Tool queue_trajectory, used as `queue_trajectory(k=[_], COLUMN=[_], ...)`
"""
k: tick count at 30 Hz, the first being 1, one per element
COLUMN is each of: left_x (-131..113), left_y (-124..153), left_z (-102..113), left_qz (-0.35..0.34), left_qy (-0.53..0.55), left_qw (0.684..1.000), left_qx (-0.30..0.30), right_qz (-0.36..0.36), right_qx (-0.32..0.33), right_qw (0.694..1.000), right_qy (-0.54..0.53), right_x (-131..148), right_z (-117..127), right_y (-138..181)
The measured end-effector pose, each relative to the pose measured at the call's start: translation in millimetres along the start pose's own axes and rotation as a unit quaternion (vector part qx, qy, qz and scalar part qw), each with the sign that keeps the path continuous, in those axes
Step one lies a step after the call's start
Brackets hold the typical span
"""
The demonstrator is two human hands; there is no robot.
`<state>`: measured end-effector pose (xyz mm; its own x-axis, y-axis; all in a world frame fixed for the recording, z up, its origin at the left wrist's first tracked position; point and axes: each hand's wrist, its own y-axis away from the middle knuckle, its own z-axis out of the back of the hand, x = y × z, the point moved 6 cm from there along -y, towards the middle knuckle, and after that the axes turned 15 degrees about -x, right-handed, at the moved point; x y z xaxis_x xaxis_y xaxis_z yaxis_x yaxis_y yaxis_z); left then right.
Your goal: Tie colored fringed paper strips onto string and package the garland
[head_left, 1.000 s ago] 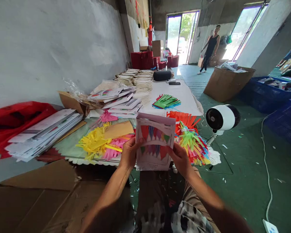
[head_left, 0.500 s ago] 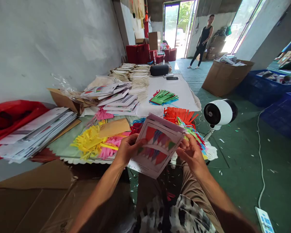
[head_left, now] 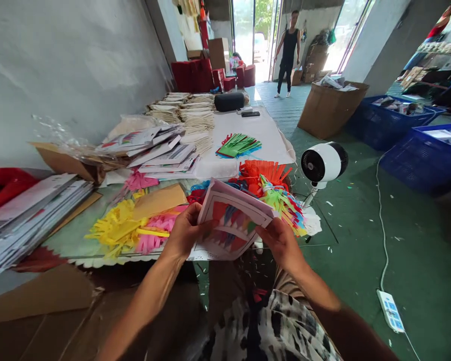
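Observation:
Between my hands is a white printed paper packet (head_left: 229, 220) with a picture of colourful tassels on its front; its top edge bows apart somewhat. My left hand (head_left: 186, 228) grips its left side, thumb across the front and fingers behind. At the upper right edge, my right hand (head_left: 281, 240) pinches it, the fingertips partly hidden. Just beyond the packet lie red-orange fringed tissue paper (head_left: 266, 171) and a multicoloured fringed bundle (head_left: 280, 200). Yellow fringed paper (head_left: 116, 228) and pink fringed paper (head_left: 154, 233) rest left of it, near a tan envelope (head_left: 160, 199).
Stacks of printed packets (head_left: 165, 150) and a pile (head_left: 41, 215) sit left. A green fringed bundle (head_left: 238, 145), phone (head_left: 250, 114) and black case (head_left: 229, 101) lie farther back. A fan (head_left: 325, 163), carton (head_left: 328, 110) and blue crates (head_left: 428, 158) stand right. One person (head_left: 288, 50) stands behind.
My view has turned slightly right. The packet has tilted, its top edge now bowed apart, and my right hand has closed more firmly on its right edge. The person behind now stands facing forward.

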<state>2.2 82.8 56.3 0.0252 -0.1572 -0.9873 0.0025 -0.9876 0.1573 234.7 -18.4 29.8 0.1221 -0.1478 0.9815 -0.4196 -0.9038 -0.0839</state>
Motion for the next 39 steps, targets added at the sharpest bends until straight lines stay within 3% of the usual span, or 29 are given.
queue_trajectory(k=[6, 8, 10, 12, 14, 15, 20, 22, 24, 26, 29, 32, 35, 37, 39], left_x=[-7.5, -22.2, -39.8, -54.8, -64.9, -68.1, -73.9, -72.6, -73.0, -75.8, -73.6, -50.2, -15.6, 0.2, 8.3], left_y=[-15.9, -30.0, -47.1, -65.2, -82.7, -90.8, -118.9, -121.8, -119.5, -109.2, -80.2, -46.0, -17.8, -7.9, -4.7], left_z=[-5.9, -7.1, -9.7, -15.0, -23.5, -29.1, -73.2, -96.3, -118.9, -137.6, -149.6, -150.6, -156.6, -160.8, -163.4], left_qz=[0.021, 0.004, -0.014, -0.027, -0.045, -0.057, -0.130, -0.157, -0.228, -0.345, -0.476, -0.453, -0.388, -0.364, -0.348], left_qy=[-0.016, -0.036, -0.082, -0.153, -0.233, -0.270, -0.396, -0.423, -0.439, -0.439, -0.441, -0.490, -0.569, -0.605, -0.620], left_qw=[0.998, 0.997, 0.991, 0.976, 0.948, 0.932, 0.853, 0.824, 0.794, 0.763, 0.737, 0.742, 0.722, 0.705, 0.699], left_qx=[0.054, 0.068, 0.101, 0.154, 0.212, 0.236, 0.314, 0.343, 0.353, 0.325, 0.190, 0.071, 0.064, 0.071, 0.074], right_qz=[-0.002, 0.056, 0.148, 0.243, 0.306, 0.320, 0.348, 0.352, 0.357, 0.367, 0.384, 0.364, 0.281, 0.245, 0.239], right_qx=[0.035, 0.027, -0.026, -0.089, -0.098, -0.071, 0.194, 0.267, 0.304, 0.300, 0.263, 0.188, 0.041, -0.024, -0.047], right_qw=[0.999, 0.997, 0.974, 0.918, 0.851, 0.820, 0.673, 0.632, 0.612, 0.611, 0.641, 0.701, 0.739, 0.761, 0.804], right_qy=[-0.014, 0.051, 0.169, 0.300, 0.417, 0.470, 0.623, 0.637, 0.636, 0.634, 0.611, 0.584, 0.611, 0.600, 0.542], right_x=[-0.2, 7.6, 21.2, 38.4, 51.3, 54.1, 40.5, 29.9, 22.8, 24.8, 47.7, 80.7, 97.9, 95.2, 84.4], right_z=[-4.3, 2.7, 18.4, 36.5, 48.0, 50.1, 38.0, 32.4, 31.4, 39.1, 68.3, 113.6, 158.9, 170.2, 160.6], right_y=[-3.5, -6.0, -14.6, -30.3, -55.1, -70.8, -141.8, -156.3, -163.0, -165.8, -164.1, -159.1, -149.4, -132.2, -109.2])
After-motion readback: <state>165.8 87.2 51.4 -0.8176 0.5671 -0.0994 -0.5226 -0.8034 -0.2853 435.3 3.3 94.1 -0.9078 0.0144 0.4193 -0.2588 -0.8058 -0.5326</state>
